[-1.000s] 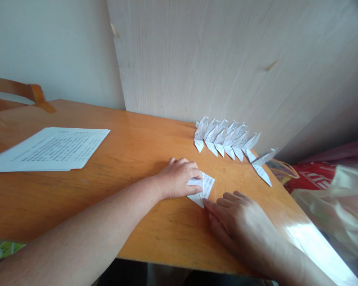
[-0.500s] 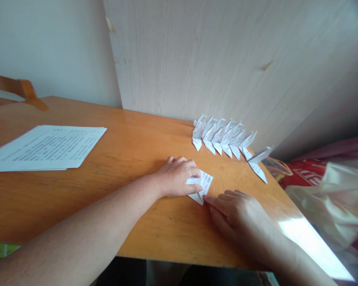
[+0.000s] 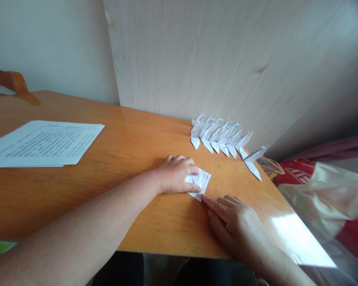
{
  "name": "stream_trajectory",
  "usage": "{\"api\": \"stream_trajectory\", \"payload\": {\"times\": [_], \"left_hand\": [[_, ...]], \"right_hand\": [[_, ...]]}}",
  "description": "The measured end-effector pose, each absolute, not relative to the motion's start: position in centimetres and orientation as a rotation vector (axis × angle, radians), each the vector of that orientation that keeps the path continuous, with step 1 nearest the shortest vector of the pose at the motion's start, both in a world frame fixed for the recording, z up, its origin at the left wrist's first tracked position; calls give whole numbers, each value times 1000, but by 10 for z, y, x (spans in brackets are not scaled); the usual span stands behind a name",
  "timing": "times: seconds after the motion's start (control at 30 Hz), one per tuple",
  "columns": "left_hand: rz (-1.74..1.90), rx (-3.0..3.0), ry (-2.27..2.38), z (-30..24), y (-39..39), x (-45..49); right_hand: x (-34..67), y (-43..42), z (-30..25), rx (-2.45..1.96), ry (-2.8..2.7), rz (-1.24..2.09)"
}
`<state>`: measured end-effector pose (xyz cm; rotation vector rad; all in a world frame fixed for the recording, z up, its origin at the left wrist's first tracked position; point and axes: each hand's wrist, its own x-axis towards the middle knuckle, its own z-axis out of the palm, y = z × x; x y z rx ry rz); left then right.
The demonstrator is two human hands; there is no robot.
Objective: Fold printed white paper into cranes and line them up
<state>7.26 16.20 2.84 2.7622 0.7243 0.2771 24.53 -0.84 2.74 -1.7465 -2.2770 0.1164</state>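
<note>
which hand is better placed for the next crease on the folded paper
Probably the right hand: its fingers lie free at the near corner of the small folded printed paper; the left hand pins it.

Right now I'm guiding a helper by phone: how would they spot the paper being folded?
On the orange table, look before the row of folded pieces. The printed paper lies flat, alone, under the left hand, the right hand touching its near corner.

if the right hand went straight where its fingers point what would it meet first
Probably the folded paper, right at the right hand's fingertips, with the left hand just behind.
</note>
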Motion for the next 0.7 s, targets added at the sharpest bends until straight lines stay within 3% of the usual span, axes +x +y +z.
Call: {"api": "stream_trajectory", "payload": {"times": [0.7], "left_hand": [[261,2745,742,27,163,73]], "right_hand": [[243,-9,28,-1707,-2444,-219]]}}
